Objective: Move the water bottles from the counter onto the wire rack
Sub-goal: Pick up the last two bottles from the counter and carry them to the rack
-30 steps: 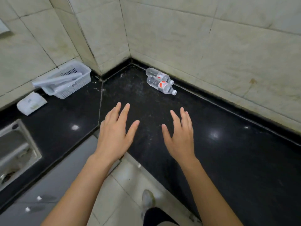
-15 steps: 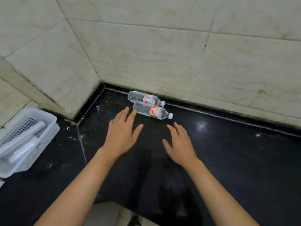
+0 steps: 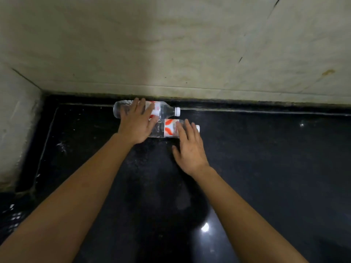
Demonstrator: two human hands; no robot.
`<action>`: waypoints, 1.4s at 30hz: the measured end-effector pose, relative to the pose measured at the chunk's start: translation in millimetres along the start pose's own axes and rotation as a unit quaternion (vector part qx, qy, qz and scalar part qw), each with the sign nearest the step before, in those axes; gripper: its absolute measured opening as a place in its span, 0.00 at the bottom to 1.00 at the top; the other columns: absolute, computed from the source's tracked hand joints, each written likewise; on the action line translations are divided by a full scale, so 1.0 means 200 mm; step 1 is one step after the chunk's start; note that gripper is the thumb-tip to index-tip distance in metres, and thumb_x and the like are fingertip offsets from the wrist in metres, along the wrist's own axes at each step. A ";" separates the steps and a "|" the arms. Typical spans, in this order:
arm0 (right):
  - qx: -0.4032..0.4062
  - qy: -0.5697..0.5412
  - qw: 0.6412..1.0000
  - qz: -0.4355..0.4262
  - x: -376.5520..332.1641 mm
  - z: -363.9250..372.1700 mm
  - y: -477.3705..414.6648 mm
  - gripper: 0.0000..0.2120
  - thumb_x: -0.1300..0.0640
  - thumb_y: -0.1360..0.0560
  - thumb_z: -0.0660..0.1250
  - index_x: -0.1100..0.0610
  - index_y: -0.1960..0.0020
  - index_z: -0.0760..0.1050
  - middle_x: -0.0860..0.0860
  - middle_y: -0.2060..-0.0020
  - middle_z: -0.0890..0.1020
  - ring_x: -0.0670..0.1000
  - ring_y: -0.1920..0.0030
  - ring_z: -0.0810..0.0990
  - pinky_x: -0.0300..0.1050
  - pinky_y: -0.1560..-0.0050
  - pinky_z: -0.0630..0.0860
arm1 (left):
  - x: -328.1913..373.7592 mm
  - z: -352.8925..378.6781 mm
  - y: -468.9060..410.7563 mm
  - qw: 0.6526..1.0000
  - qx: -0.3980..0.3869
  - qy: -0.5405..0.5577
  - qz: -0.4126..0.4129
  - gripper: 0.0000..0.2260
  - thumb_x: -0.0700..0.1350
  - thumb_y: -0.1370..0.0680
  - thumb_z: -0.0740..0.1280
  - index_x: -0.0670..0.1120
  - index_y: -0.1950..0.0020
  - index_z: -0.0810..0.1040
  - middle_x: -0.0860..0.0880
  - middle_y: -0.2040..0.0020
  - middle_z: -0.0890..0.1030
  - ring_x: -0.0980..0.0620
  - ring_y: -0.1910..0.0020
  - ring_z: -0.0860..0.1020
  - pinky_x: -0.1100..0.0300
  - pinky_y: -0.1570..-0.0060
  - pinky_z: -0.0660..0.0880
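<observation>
Now both hands reach what they hovered short of a moment ago: left hand [image 3: 135,124] rests flat-fingered on the far bottle [image 3: 165,111], right hand [image 3: 190,149], fingers straight, touches the near bottle [image 3: 169,128] on the counter [image 3: 266,168], so the grasp looks imminent and neither bottle is lifted.

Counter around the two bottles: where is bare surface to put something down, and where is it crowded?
Free: the black counter right of the right hand, along the back wall; also the strip between the left hand and the side wall. Crowded: the middle, where the far bottle and near bottle lie side by side under both hands.
</observation>
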State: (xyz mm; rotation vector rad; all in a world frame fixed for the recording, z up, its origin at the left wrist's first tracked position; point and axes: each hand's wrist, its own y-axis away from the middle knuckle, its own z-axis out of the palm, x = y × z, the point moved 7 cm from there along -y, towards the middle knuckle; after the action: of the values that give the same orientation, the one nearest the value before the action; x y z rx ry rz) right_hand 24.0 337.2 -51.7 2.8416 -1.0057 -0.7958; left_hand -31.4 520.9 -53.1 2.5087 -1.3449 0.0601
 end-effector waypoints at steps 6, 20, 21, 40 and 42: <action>-0.066 0.110 0.992 0.010 0.05 0.08 -0.09 0.43 0.60 0.20 0.63 0.49 0.18 0.37 0.52 0.19 0.36 0.58 0.19 0.40 0.59 0.24 0.59 | -0.03 0.06 -0.09 0.998 0.017 -0.050 0.033 0.29 0.62 0.18 0.51 0.53 0.19 0.54 0.39 0.22 0.59 0.38 0.23 0.56 0.32 0.29 0.52; -0.064 0.048 0.996 0.037 0.24 -0.04 0.09 0.32 0.54 0.25 0.72 0.46 0.24 0.64 0.50 0.33 0.74 0.57 0.35 0.66 0.55 0.38 0.74 | 0.13 0.15 0.09 0.998 -0.035 -0.056 0.012 0.34 0.66 0.22 0.54 0.48 0.22 0.56 0.37 0.31 0.68 0.36 0.35 0.67 0.39 0.35 0.63; -0.067 0.047 0.996 0.027 0.26 -0.04 0.14 0.32 0.54 0.25 0.73 0.47 0.25 0.65 0.50 0.34 0.74 0.56 0.36 0.66 0.56 0.38 0.74 | 0.17 0.17 0.14 0.998 -0.043 -0.047 0.010 0.34 0.65 0.22 0.55 0.47 0.22 0.56 0.37 0.31 0.68 0.36 0.35 0.67 0.40 0.35 0.64; 0.056 -0.098 0.965 0.237 0.47 0.04 0.94 0.45 0.34 0.30 0.72 0.45 0.19 0.57 0.51 0.18 0.50 0.55 0.20 0.51 0.57 0.22 0.58 | 0.53 0.41 0.67 0.994 -0.045 0.086 0.041 0.35 0.66 0.28 0.68 0.50 0.28 0.64 0.46 0.39 0.75 0.42 0.40 0.73 0.47 0.45 0.74; 0.068 -0.135 0.950 0.273 0.46 0.05 0.99 0.51 0.37 0.32 0.76 0.44 0.18 0.51 0.53 0.18 0.48 0.57 0.19 0.49 0.59 0.22 0.58 | 0.54 0.40 0.68 0.996 -0.040 0.075 0.040 0.35 0.66 0.29 0.68 0.50 0.28 0.64 0.45 0.39 0.75 0.42 0.40 0.73 0.47 0.45 0.74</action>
State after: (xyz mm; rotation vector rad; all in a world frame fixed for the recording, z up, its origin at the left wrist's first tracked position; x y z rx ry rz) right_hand -35.3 127.2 -66.0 2.3759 -1.8328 -1.0858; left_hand -91.4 341.2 -78.6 2.3340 -1.3569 0.2041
